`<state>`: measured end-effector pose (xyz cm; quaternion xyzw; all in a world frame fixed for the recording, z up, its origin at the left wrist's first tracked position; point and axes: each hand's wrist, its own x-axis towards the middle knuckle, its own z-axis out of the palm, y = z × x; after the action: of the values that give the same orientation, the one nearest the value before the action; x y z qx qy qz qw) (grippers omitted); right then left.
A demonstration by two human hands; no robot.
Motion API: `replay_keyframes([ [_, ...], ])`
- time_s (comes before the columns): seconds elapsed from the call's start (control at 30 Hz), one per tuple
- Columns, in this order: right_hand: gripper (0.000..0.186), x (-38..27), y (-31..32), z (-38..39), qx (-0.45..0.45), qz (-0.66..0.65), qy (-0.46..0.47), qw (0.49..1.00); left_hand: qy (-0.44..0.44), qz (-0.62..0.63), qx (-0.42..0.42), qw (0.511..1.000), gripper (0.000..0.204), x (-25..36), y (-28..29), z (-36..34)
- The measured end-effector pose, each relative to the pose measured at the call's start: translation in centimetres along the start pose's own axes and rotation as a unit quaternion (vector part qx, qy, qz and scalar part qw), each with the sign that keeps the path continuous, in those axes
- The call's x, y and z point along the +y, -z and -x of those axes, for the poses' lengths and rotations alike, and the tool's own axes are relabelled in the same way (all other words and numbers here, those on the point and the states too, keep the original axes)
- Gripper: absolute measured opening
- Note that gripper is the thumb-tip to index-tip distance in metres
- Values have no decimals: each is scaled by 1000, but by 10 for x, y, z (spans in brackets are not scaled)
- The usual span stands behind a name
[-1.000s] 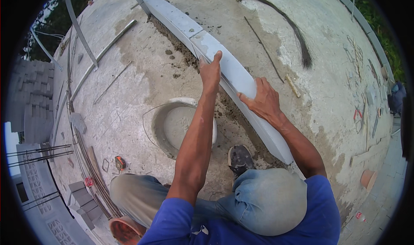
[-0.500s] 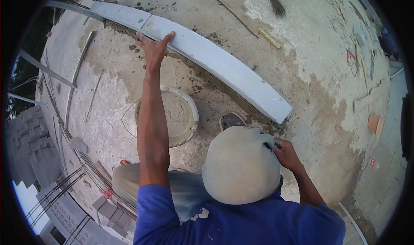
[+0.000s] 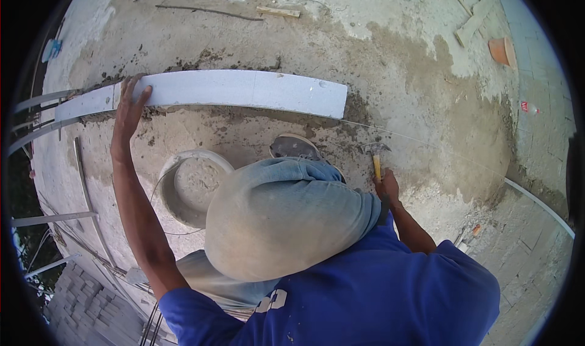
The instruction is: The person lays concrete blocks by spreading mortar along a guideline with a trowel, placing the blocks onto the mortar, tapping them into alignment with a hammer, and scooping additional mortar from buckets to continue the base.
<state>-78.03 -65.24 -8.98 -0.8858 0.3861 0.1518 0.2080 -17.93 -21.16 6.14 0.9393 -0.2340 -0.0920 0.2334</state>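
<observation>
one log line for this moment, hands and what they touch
left hand: flat on white block | right hand: gripping hammer | bucket: by knee

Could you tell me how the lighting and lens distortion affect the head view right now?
Head view: even daylight with soft shadows and no glare; fisheye bends the straight white block into an arc, black corners ring the picture; the left hand on the block and the right hand at the hammer look sharp.
</observation>
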Motion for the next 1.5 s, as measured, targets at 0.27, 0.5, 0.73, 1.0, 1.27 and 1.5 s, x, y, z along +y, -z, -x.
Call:
replay_keyframes([
  [0.27,16,-67,79,-21,-163,-460,-259,833,-22,-59,-22,998,57,-16,21,9],
  [0.5,17,-137,101,-70,-115,-673,-218,697,-6,-300,-23,954,85,-87,46,-8],
  [0.73,15,-157,106,-70,-104,-744,-249,611,137,-225,-120,957,138,-43,33,-5],
  [1.0,17,-202,100,-67,-302,-632,-257,666,134,-214,-71,965,158,-64,26,-9],
  [1.27,18,-184,99,-72,-225,-643,-264,683,135,-217,-62,965,157,-64,26,-10],
  [1.5,19,-195,108,-63,-301,-566,-250,726,155,-247,-134,947,150,-52,32,-13],
])
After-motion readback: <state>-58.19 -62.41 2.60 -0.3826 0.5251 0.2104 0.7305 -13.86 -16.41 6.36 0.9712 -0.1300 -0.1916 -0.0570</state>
